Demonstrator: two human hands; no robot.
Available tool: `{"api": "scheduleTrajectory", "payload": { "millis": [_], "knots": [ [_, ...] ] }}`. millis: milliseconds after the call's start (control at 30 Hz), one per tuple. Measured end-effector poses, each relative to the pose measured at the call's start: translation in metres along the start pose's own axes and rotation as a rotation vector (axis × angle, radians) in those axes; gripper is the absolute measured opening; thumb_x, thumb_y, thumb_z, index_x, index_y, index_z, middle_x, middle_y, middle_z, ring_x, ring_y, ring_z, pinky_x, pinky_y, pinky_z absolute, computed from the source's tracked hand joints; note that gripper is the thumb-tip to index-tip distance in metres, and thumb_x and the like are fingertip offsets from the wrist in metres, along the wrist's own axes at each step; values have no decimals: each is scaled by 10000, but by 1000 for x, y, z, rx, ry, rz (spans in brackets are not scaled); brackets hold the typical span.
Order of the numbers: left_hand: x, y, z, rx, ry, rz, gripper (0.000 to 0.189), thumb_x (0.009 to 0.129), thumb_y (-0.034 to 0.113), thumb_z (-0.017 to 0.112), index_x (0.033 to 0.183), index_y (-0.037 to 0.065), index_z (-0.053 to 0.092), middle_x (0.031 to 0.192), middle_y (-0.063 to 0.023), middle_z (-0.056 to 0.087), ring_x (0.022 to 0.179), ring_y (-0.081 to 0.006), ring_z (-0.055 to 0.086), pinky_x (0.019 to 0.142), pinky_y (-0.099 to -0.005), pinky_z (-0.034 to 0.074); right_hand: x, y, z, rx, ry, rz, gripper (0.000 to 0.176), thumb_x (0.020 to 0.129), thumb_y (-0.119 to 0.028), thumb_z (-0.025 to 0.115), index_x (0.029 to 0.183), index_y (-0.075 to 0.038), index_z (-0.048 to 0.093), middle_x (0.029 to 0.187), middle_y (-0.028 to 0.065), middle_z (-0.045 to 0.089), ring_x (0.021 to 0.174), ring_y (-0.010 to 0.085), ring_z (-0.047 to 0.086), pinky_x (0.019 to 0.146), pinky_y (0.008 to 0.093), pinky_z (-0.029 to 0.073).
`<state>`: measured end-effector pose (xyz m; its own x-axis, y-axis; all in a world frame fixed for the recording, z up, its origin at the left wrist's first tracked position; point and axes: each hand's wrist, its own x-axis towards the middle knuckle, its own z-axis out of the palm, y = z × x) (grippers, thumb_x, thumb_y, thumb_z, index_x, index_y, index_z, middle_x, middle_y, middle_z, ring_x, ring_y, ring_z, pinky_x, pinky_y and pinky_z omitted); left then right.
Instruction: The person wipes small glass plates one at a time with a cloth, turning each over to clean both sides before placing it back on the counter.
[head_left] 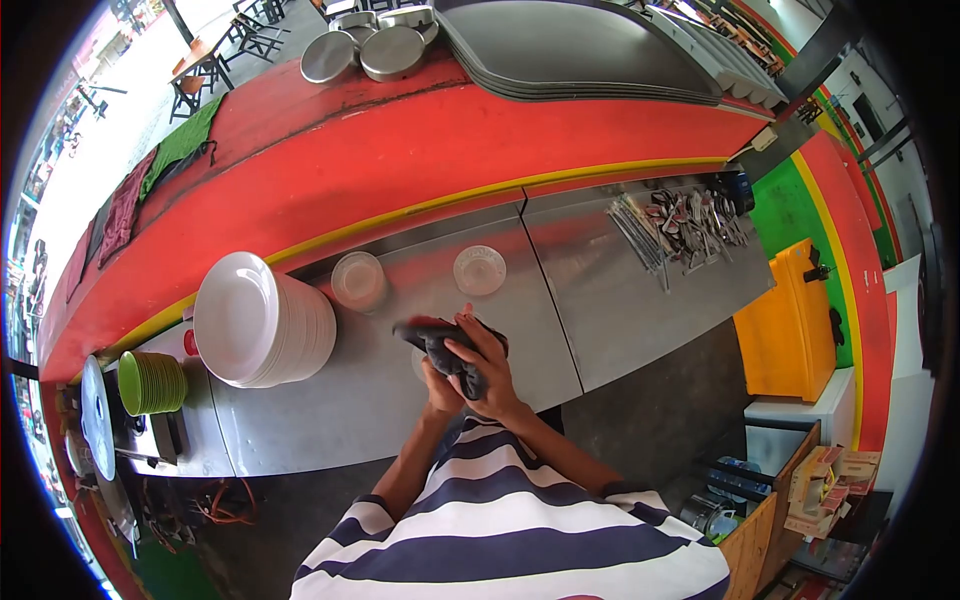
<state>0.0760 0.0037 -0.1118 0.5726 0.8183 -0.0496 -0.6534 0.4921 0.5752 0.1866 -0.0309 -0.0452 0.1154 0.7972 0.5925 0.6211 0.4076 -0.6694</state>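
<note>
Both my hands are closed around a bunched dark cloth (437,342), held over the steel counter (530,345) in front of my striped shirt. My right hand (488,368) wraps it from the right, fingers across its folds. From below, my left hand (441,390) grips it, partly covered by the cloth. Whether something is wrapped inside cannot be told. Just beyond my hands stands a round clear plastic tub (480,271). Left of it is a second translucent tub (359,281), which looks like a stack.
Left on the counter are a tall stack of white plates (238,318) and green bowls (152,383). Heaped cutlery (695,225) lies at the right. Dark trays (580,45) and metal pans (392,52) sit on the red ledge. An orange cooler box (785,335) stands far right.
</note>
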Motion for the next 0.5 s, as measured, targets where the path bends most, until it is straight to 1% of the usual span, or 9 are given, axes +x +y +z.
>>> {"api": "scheduleTrajectory", "payload": {
  "millis": [67,100,200,233,333,367,433,467,500],
  "knots": [
    [-1,1,12,-109,8,35,758,915,580,483,1490,96,387,1489,-79,460,1362,-262,460,1142,-423,360,13,8,1,48,29,53,414,912,-101,644,1316,-30,594,1428,242,522,1348,314,499,1053,422,419],
    [4,7,20,-60,87,23,791,887,584,518,1490,91,378,1499,-83,447,1390,-250,420,1154,-411,325,17,13,0,71,37,79,422,910,-97,645,1323,-24,593,1441,249,512,1341,332,514,1047,419,429],
    [9,14,29,-49,94,-10,832,858,600,511,1501,93,364,1437,-99,493,1323,-255,474,1122,-411,354,29,21,12,481,224,445,423,908,-102,642,1318,-9,597,1428,258,521,1336,372,514,1084,452,401],
    [10,20,35,-23,106,-19,851,852,613,500,1509,92,353,1410,-113,509,1294,-262,495,1107,-412,368,26,22,14,467,237,468,438,904,-103,645,1327,-3,591,1419,268,524,1311,407,529,1086,455,405],
    [15,40,54,7,26,-15,889,846,642,473,1525,87,327,1365,-154,531,1240,-277,529,1062,-407,411,-7,11,20,192,227,275,435,904,-116,645,1323,-7,597,1420,278,518,1314,432,517,1087,455,405],
    [17,48,61,-28,26,-9,891,846,641,472,1526,84,325,1356,-164,537,1227,-282,541,1046,-401,427,-16,2,23,225,221,274,431,888,-138,659,1305,-38,622,1410,269,526,1321,464,499,1116,500,364],
    [21,59,72,-102,32,0,895,845,639,471,1527,79,320,1338,-186,548,1201,-293,565,1014,-389,460,-17,-6,21,111,138,46,424,879,-166,668,1288,-60,638,1402,258,534,1324,471,492,1113,526,357],
    [21,60,77,-115,44,-28,880,844,637,471,1511,78,344,1301,-173,567,1156,-275,582,965,-372,477,-16,-10,20,54,96,-65,420,874,-180,672,1279,-71,647,1398,253,538,1325,475,489,1112,539,354],
    [22,59,82,-128,54,-58,866,842,636,471,1495,77,367,1264,-160,586,1111,-257,599,916,-354,495,-11,-12,18,7,75,-95,417,868,-211,674,1266,-85,657,1392,248,541,1334,474,478,1095,554,366]
  ]
}}
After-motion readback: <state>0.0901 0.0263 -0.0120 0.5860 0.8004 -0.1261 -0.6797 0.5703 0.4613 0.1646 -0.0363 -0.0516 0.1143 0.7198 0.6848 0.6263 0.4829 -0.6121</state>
